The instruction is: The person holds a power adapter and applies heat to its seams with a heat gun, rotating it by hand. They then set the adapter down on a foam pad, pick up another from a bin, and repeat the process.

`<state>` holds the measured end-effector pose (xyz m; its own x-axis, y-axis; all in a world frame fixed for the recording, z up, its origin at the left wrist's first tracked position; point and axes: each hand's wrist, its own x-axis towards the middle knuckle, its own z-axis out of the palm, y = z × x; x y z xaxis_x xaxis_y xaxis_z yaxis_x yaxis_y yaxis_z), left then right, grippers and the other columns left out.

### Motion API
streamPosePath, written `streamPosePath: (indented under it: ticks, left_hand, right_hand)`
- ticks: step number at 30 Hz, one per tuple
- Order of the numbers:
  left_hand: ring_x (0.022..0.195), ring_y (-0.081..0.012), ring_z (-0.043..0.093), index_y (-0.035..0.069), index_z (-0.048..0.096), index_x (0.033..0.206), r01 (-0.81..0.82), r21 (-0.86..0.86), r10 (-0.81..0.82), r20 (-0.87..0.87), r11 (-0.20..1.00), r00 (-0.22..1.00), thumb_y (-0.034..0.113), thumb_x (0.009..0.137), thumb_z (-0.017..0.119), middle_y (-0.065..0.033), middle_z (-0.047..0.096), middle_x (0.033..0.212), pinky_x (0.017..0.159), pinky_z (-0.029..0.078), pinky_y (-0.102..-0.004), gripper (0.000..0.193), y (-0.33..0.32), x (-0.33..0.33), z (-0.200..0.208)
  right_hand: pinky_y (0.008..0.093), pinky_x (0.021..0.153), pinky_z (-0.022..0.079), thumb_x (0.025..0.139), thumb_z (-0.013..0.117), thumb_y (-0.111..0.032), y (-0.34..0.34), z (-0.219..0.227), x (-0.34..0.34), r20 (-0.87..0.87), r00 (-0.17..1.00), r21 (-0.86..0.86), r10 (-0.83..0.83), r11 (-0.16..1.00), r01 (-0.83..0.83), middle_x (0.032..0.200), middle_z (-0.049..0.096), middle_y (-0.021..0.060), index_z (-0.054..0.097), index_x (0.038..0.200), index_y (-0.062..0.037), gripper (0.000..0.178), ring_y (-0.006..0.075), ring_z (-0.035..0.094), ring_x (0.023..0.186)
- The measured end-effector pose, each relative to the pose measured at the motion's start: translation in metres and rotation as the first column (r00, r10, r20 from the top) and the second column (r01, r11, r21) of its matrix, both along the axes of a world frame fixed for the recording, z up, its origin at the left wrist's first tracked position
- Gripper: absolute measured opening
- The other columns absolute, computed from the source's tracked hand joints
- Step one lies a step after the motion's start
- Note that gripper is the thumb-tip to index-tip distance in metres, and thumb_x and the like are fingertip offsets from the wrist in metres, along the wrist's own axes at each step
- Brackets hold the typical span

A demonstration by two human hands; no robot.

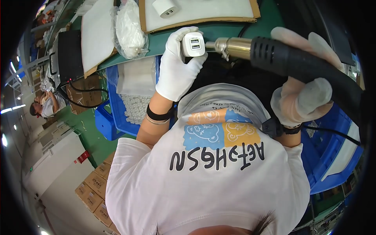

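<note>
My left hand [178, 68], in a white glove, is closed around a small white USB wall charger [193, 44]. The charger's end with two stacked ports faces up. To its right is a hot-air gun [270, 55] with a ribbed black body and a metal barrel. Its narrow nozzle points at the charger's side, very near it; whether they touch I cannot tell. My right hand [301, 100], also gloved, wraps around the gun's black body, which hides part of the palm. Another white charger [164, 8] rests on the padded tray beyond my left hand.
The cardboard-edged padded tray [235, 9] lies on the green bench. Left of it are a clear plastic bag [131, 31] and a black box [70, 56]. Blue bins [113, 90] flank me, the left one holding many small white pieces. Cartons [94, 188] and a seated person [49, 103] are farther left.
</note>
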<state>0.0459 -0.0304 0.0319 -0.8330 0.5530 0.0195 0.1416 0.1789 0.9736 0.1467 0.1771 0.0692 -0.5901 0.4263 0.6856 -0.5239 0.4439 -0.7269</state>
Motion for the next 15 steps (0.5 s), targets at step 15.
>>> streamPosePath:
  ticks: [15]
  left_hand:
    - [0.1, -0.0167, 0.059, 0.005, 0.041, 0.121, -0.017, 0.042, 0.016, 0.025, 0.999, 1.0, -0.016, 0.074, 0.063, -0.0092, 0.054, 0.116, 0.088, 0.05, -0.0286, 0.056, 0.006, 0.0, 0.004]
  right_hand:
    - [0.0268, 0.061, 0.057, 0.097, 0.042, -0.046, -0.005, 0.02, 0.005, 0.057, 0.998, 0.175, -0.019, 0.984, 0.009, 0.091, 0.067, 0.0255, 0.049, 0.12, 0.0052, 0.057, 0.0214, 0.069, 0.07]
